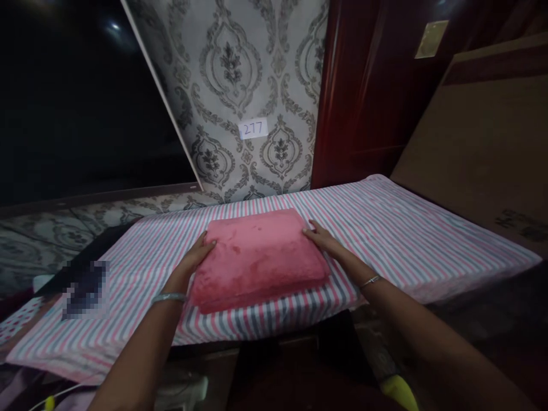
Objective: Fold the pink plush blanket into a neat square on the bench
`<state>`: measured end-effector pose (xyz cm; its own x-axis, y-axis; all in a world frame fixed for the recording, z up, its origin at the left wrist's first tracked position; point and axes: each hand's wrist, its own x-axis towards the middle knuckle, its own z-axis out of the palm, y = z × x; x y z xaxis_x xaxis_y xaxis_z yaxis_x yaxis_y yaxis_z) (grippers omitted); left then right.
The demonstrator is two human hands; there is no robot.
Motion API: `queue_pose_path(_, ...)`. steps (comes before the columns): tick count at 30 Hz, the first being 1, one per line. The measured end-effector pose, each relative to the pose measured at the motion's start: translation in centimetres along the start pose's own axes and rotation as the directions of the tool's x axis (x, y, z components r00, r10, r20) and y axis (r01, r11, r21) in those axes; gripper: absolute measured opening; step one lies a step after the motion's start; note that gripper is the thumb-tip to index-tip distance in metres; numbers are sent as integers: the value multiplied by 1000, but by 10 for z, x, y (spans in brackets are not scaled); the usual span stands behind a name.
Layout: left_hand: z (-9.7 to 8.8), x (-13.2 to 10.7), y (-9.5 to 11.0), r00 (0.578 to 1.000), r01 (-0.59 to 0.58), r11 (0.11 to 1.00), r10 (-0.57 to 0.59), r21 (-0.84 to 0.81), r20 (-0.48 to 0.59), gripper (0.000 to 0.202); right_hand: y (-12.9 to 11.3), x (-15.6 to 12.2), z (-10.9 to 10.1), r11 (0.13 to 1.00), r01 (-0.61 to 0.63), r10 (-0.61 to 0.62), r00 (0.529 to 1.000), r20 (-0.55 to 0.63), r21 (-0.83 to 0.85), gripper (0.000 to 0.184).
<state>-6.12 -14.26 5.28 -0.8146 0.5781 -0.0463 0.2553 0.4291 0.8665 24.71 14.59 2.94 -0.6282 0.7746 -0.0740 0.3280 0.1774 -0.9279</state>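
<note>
A pink plush blanket [261,245], folded into a thick rectangle, lies flat on a striped cloth [411,228] near its front edge. My left hand [199,251] holds the blanket's left side, thumb on top and the other fingers partly hidden along the edge. On the opposite side, my right hand [323,237] grips the right edge with its thumb on the upper surface. One finger of that hand points forward beside the blanket, and its remaining fingers are mostly out of sight.
A large dark screen [85,103] stands at the back left. Patterned wallpaper bears a paper label [253,128] reading 277. To the right a big cardboard box [479,137] leans by a dark red door [363,97]. A pixelated dark item [88,290] lies on the cloth at left.
</note>
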Motion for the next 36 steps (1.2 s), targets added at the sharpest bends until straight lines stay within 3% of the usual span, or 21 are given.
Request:
queue_pose_path(3, 1, -21, 11, 991, -62, 990, 76, 127, -106, 85, -17, 10, 1, 926, 266, -284, 958, -30, -267, 72)
queue_pose_path(5, 8, -44, 16, 953, -220, 930, 269, 293, -137, 76, -36, 16, 19, 826, 452, -454, 888, 79, -338, 66)
queue_pose_path(7, 17, -69, 17, 913, -333, 841, 401, 426, -78, 68, -59, 20, 50, 731, 578, -524, 816, 245, -362, 62)
queue_pose_path(9, 27, -94, 17, 896, -366, 771, 444, 521, -28, 64, -86, 21, 89, 657, 654, -518, 753, 405, -376, 62)
queue_pose_path(12, 37, -123, 16, 908, -332, 706, 419, 626, 8, 65, -126, 22, 151, 574, 705, -441, 694, 569, -416, 65)
queue_pose_path(16, 47, -138, 9, 920, -275, 640, 391, 717, 4, 69, -156, 27, 215, 498, 712, -349, 687, 638, -494, 67)
queue_pose_path(19, 56, -138, -6, 923, -260, 624, 386, 737, -1, 69, -154, 35, 246, 453, 713, -303, 687, 660, -535, 68)
queue_pose_path(22, 65, -135, -25, 922, -267, 645, 388, 716, -6, 70, -137, 44, 264, 424, 716, -261, 683, 683, -554, 67)
queue_pose_path(26, 72, -136, -39, 922, -259, 668, 385, 698, -26, 72, -117, 51, 273, 412, 729, -263, 669, 695, -546, 67)
queue_pose_path(36, 71, -136, -36, 936, -252, 656, 353, 711, 5, 71, -111, 47, 274, 420, 726, -322, 680, 659, -544, 65)
